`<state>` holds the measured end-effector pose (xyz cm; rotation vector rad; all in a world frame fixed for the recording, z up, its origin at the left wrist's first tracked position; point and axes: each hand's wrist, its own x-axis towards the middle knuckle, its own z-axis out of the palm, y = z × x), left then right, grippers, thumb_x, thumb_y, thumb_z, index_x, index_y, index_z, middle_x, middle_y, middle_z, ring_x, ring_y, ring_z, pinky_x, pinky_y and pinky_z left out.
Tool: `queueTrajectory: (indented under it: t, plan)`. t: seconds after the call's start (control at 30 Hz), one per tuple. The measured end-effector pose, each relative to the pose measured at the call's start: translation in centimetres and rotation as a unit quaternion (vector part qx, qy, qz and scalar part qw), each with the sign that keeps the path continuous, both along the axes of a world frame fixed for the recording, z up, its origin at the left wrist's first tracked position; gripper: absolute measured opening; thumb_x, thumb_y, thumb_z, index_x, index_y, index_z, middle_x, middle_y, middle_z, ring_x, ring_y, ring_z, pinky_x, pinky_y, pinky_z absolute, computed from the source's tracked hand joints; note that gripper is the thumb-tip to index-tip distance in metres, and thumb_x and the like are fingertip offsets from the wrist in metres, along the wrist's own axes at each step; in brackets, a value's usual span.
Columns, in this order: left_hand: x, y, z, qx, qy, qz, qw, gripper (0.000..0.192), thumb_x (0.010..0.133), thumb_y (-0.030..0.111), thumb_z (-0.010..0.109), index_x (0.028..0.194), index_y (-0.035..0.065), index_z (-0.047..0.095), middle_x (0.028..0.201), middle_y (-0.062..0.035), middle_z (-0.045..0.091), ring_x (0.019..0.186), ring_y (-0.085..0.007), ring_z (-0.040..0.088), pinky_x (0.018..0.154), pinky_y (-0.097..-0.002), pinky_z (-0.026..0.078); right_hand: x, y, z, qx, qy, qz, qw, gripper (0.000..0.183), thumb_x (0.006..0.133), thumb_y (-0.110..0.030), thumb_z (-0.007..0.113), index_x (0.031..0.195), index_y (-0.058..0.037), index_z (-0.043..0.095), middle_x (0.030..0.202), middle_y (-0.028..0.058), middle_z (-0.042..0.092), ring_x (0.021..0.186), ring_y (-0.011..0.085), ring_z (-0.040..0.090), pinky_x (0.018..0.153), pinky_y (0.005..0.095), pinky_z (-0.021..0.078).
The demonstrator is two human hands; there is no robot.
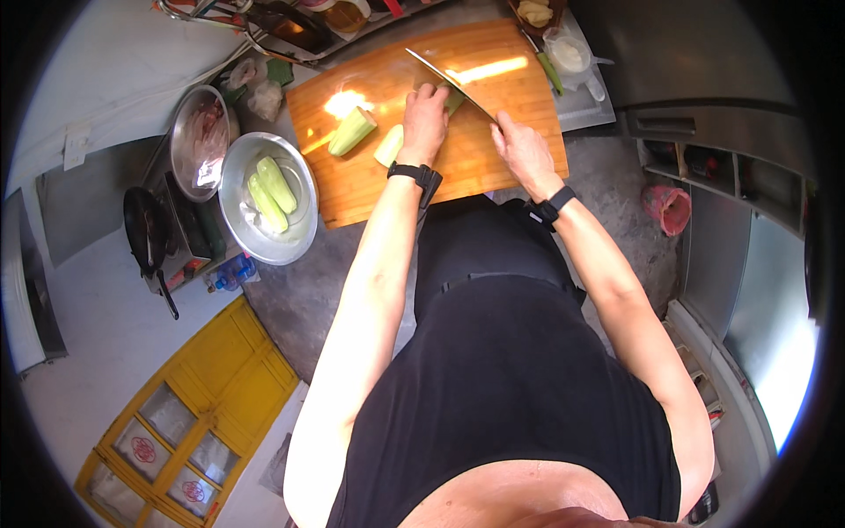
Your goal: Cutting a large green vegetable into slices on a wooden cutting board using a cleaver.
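My right hand (525, 150) grips the handle of a kitchen knife (432, 68), whose blade slants to the upper left over the wooden cutting board (502, 173). With bent fingers, my left hand (426, 122) holds a green gourd piece (455, 100) against the board, close beside the blade. My hand and the blade hide much of that piece. To the left of this hand lie a peeled gourd chunk (353, 131) with a cut end and a shorter gourd piece (389, 146), partly behind my wrist.
Left of the board, a metal basin (305, 218) holds two peeled gourds (276, 183). Beyond it, a metal bowl (178, 132) holds what looks like meat and a plastic bag. A green-handled knife (549, 72) and a plastic cup (569, 56) lie right of the board. Bottles (290, 26) stand behind.
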<state>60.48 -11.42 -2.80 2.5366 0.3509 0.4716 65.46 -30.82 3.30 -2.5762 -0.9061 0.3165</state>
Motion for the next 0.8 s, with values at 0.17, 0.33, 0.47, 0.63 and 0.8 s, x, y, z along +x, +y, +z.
queueTrajectory:
  t: [0.17, 0.33, 0.47, 0.63, 0.8]
  plan:
    - [-0.4, -0.2, 0.1, -0.011, 0.004, 0.018, 1.000, 0.039, 0.076, 0.001, 0.069, 0.113, 0.0098, 0.064, 0.113, -0.0131, 0.061, 0.100, -0.0393, 0.056, 0.088, -0.0445, 0.050, 0.3, -1.5, -0.7, 0.084, 0.021, 0.004, 0.996, 0.021, 0.100, -0.030, 0.053, 0.101, -0.0092, 0.051, 0.082, 0.0208, 0.065, 0.077, 0.0458, 0.063, 0.066, 0.0553, 0.0492]
    - [-0.5, 0.2, -0.5, 0.006, 0.001, 0.019, 1.000, 0.041, 0.076, 0.001, 0.069, 0.115, 0.0109, 0.063, 0.113, -0.0136, 0.061, 0.101, -0.0392, 0.056, 0.089, -0.0447, 0.050, -1.0, -2.1, 2.8, 0.025, -0.001, 0.014, 1.000, 0.021, 0.099, -0.030, 0.054, 0.101, -0.0091, 0.051, 0.076, 0.0212, 0.065, 0.076, 0.0459, 0.064, 0.066, 0.0575, 0.0483]
    - [-0.3, 0.1, -0.3, 0.013, 0.015, 0.013, 1.000, 0.042, 0.076, 0.001, 0.069, 0.117, 0.0118, 0.063, 0.111, -0.0138, 0.061, 0.100, -0.0390, 0.056, 0.088, -0.0448, 0.050, 0.1, -0.4, 0.9, -0.009, 0.016, 0.012, 1.000, 0.021, 0.099, -0.030, 0.053, 0.101, -0.0098, 0.052, 0.075, 0.0220, 0.065, 0.075, 0.0464, 0.064, 0.066, 0.0575, 0.0486]
    - [-0.4, -0.1, 0.0, 0.009, 0.009, 0.016, 1.000, 0.041, 0.076, 0.001, 0.069, 0.116, 0.0115, 0.063, 0.110, -0.0135, 0.061, 0.098, -0.0387, 0.056, 0.087, -0.0444, 0.050, 0.8, -0.3, -1.0, 0.059, 0.037, -0.020, 0.997, 0.021, 0.099, -0.031, 0.053, 0.101, -0.0097, 0.054, 0.076, 0.0231, 0.065, 0.076, 0.0463, 0.063, 0.066, 0.0568, 0.0485]
    - [-0.6, -0.1, -0.4, 0.001, -0.007, 0.023, 1.000, 0.036, 0.077, 0.001, 0.068, 0.112, 0.0094, 0.065, 0.110, -0.0138, 0.061, 0.098, -0.0385, 0.056, 0.086, -0.0445, 0.050, 0.0, -1.5, 2.1, 0.043, 0.026, -0.001, 0.999, 0.021, 0.099, -0.031, 0.053, 0.102, -0.0106, 0.054, 0.078, 0.0230, 0.066, 0.077, 0.0461, 0.064, 0.066, 0.0565, 0.0481]
